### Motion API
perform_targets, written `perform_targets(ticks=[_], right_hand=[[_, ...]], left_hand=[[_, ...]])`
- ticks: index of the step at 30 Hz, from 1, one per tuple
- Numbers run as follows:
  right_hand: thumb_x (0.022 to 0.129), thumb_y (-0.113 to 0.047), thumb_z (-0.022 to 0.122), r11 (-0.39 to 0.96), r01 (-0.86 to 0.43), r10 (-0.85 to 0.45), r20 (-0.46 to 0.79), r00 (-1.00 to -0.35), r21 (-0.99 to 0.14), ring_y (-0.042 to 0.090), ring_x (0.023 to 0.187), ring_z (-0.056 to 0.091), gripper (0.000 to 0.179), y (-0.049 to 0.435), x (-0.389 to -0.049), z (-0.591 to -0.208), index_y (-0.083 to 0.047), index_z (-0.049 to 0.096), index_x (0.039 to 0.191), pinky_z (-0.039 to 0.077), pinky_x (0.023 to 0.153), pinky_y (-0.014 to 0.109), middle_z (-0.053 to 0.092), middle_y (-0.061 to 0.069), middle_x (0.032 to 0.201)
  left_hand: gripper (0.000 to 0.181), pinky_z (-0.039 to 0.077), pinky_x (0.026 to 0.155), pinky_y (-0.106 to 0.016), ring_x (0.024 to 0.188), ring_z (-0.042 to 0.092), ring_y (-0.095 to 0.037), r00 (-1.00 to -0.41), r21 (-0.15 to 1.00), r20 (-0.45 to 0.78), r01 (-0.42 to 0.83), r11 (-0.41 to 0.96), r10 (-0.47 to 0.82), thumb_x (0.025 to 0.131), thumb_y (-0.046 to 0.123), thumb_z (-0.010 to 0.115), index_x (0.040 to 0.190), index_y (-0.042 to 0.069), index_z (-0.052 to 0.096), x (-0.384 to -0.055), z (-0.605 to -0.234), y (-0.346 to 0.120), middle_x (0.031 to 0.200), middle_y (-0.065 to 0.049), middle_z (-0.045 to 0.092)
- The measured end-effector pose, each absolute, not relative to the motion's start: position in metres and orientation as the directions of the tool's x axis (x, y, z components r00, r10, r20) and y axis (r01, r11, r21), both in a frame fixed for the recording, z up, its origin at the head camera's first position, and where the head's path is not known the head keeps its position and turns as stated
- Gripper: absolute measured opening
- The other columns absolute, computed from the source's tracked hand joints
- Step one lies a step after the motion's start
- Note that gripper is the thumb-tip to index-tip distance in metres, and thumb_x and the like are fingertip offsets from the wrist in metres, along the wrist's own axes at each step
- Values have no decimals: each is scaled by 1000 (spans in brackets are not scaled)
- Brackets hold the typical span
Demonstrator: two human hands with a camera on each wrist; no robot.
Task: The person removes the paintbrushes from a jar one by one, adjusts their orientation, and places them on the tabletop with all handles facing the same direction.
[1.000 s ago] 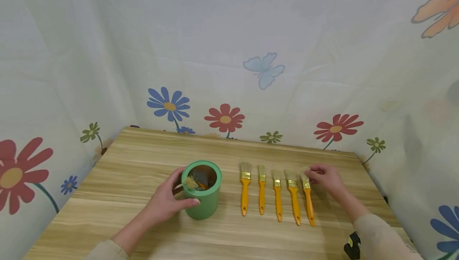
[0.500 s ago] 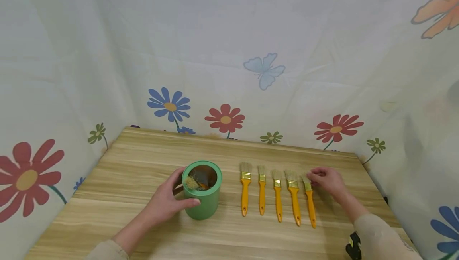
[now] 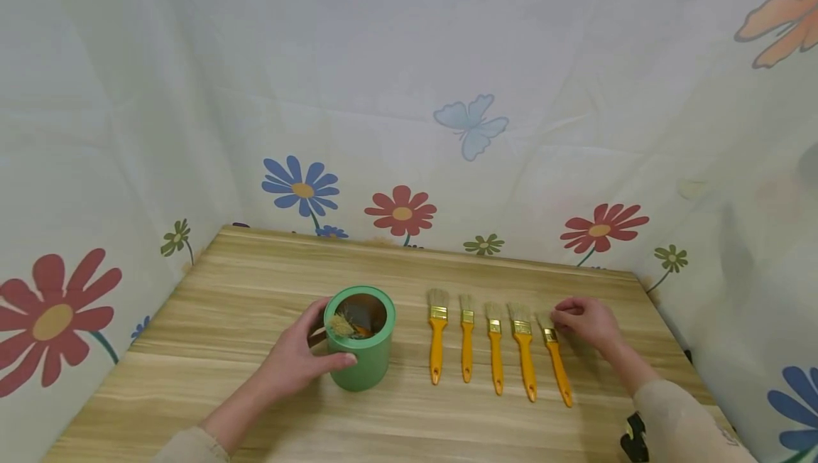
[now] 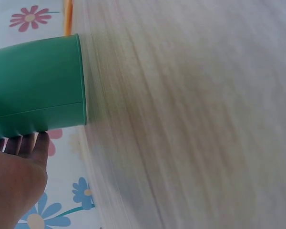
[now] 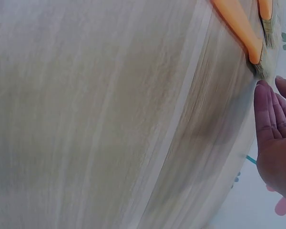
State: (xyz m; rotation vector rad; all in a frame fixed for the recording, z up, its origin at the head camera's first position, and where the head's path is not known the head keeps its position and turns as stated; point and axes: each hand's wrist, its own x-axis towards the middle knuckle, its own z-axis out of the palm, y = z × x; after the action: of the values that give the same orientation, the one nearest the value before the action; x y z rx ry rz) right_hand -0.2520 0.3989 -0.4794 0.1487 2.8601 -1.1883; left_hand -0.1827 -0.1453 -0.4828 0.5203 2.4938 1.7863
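On the left of the head view, my left hand (image 3: 290,360) grips a green can (image 3: 367,365), thumb in front and fingers behind its wall. Pale bristles (image 3: 342,325) and a bit of orange show inside the can. My right hand (image 3: 586,322) pinches the bristle end of the rightmost paintbrush (image 3: 559,372), whose orange handle points toward me, slanting to the right. In the right wrist view, the fingertips are right at the bristles (image 5: 263,70). In the left wrist view, the left fingers (image 4: 26,145) lie against the can's side.
Left of that brush lies a row of several orange-handled paintbrushes (image 3: 495,356), bristles toward the back. All lie on a wood-grain table (image 3: 268,271) backed by a flower-printed cloth (image 3: 358,94). A small black object (image 3: 634,439) sits beside the right sleeve (image 3: 684,420).
The rightmost paintbrush has swung, its handle end shifting right, and the right hand has moved slightly right with the bristle end. The left hand and can have not moved.
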Motion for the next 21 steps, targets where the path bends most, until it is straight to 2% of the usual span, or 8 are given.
perform_targets(ticks=[6, 11, 17, 21], right_hand=[[103, -16, 73, 724, 90, 67, -60, -996, -684, 24, 84, 75, 29, 404, -252, -474, 9, 71, 117, 68, 78, 39, 78, 13, 96], [105, -23, 72, 733, 29, 30, -11, -999, -679, 27, 89, 77, 37, 401, -253, -463, 9, 70, 123, 67, 86, 47, 79, 16, 103], [105, -33, 73, 722, -44, -42, 20, -999, -691, 30, 96, 78, 45, 380, -255, -441, 5, 70, 129, 64, 94, 55, 80, 13, 107], [104, -37, 73, 681, -76, -80, 30, -996, -728, 32, 102, 77, 51, 358, -252, -422, 3, 69, 134, 63, 98, 52, 79, 13, 112]], left_hand=[[92, 45, 119, -61, 146, 50, -38, -945, 928, 162, 243, 283, 283, 82, 28, 96, 157, 21, 45, -185, -483, -146, 154, -12, 56], [92, 45, 119, -61, 146, 50, -39, -946, 928, 159, 241, 284, 282, 82, 28, 96, 158, 20, 45, -185, -484, -146, 154, -12, 56], [92, 46, 119, -60, 146, 50, -38, -948, 928, 158, 238, 286, 277, 82, 28, 96, 157, 20, 45, -184, -484, -146, 154, -10, 56], [90, 46, 119, -60, 145, 50, -39, -943, 925, 172, 254, 282, 286, 83, 27, 95, 157, 17, 45, -184, -485, -145, 154, -12, 56]])
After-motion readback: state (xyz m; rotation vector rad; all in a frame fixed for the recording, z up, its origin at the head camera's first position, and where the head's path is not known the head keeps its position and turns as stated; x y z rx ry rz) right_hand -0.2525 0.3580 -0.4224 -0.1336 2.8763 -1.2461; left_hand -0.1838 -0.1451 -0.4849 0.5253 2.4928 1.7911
